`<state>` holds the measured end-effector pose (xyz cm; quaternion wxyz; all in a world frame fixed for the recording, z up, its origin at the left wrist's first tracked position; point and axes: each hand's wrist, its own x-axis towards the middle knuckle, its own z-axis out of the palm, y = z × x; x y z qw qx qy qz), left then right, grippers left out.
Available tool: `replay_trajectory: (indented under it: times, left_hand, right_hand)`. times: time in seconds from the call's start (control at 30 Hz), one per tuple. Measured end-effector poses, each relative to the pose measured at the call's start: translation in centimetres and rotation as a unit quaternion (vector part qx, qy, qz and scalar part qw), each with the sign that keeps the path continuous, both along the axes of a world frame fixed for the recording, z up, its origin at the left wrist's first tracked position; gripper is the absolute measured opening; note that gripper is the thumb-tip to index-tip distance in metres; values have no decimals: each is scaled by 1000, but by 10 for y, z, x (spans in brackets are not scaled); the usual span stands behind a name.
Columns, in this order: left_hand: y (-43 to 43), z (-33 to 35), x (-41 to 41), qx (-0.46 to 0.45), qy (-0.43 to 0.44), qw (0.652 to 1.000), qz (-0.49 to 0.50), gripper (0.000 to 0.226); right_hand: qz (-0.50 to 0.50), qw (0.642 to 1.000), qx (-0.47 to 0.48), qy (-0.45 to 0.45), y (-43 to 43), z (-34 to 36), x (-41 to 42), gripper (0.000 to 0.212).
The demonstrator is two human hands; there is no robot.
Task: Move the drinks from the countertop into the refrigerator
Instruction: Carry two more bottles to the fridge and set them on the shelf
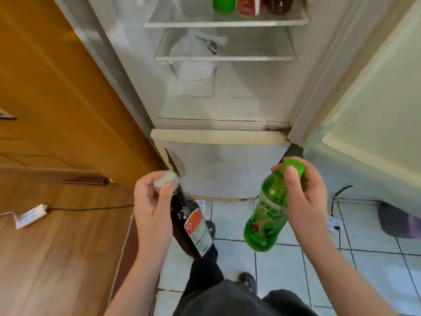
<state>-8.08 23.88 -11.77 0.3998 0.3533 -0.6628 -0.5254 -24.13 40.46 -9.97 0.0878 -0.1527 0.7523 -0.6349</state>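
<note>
Green bottle [266,221] in right hand [304,201], brown bottle [193,226] in left hand [150,202] (gripped cap-up, tilted).

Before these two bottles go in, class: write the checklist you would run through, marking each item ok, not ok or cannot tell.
1. The refrigerator door is open: ok.
2. The left hand grips the dark bottle at its cap end: ok.
3. The right hand grips the green bottle at its neck: ok.
4. The green cap is screwed tight: cannot tell.
5. Free room on the top shelf, left of the drinks standing there: ok.
</note>
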Motion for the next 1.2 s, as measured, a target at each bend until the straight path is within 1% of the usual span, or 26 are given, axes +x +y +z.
replay_trajectory:
  times: [0.13, 0.23, 0.33, 0.43, 0.5, 0.57, 0.67, 0.77, 0.87, 1.03, 1.13, 1.2]
  left_hand:
    - [-52, -5, -39, 8, 4, 1000, -13, 17]
    - [-102, 9, -80, -16, 19, 999, -38, 20]
    - [-151, 35, -120, -31, 56, 995, -77, 16]
    - [-191, 64, -158, -40, 98, 986, -132, 18]
    - [-209, 84, -182, -48, 124, 977, -168, 17]
    - [-222, 103, -203, -63, 150, 969, -187, 16]
    - [-237, 130, -230, -54, 194, 962, -186, 17]
    - [-244, 156, -254, -58, 256, 943, -206, 16]
    - [-244, 177, -278, -69, 302, 925, -222, 15]
    - [-248, 207, -316, -73, 316, 921, -215, 14]
    - [-251, 217, -339, -99, 314, 921, -208, 12]
    - [-253, 219, -354, -120, 316, 918, -208, 11]
  right_hand:
    - [-16, 1000, -8, 6, -52, 1, -35, 23]
    - [-27, 1000, -2, 16, -98, 15, -66, 23]
    - [-38, 995, -3, 88, -141, 37, -97, 30]
    - [-68, 988, -37, 134, -175, 60, -123, 22]
    - [-81, 983, -58, 153, -192, 77, -137, 22]
    - [-92, 978, -75, 171, -204, 94, -150, 22]
    - [-95, 969, -103, 204, -220, 119, -166, 15]
    - [-113, 959, -141, 219, -230, 142, -185, 15]
    - [-120, 949, -157, 244, -236, 160, -203, 20]
    - [-135, 936, -188, 266, -243, 183, -233, 22]
    - [-154, 932, -200, 261, -251, 193, -249, 15]
    - [-171, 929, -200, 261, -257, 196, -259, 18]
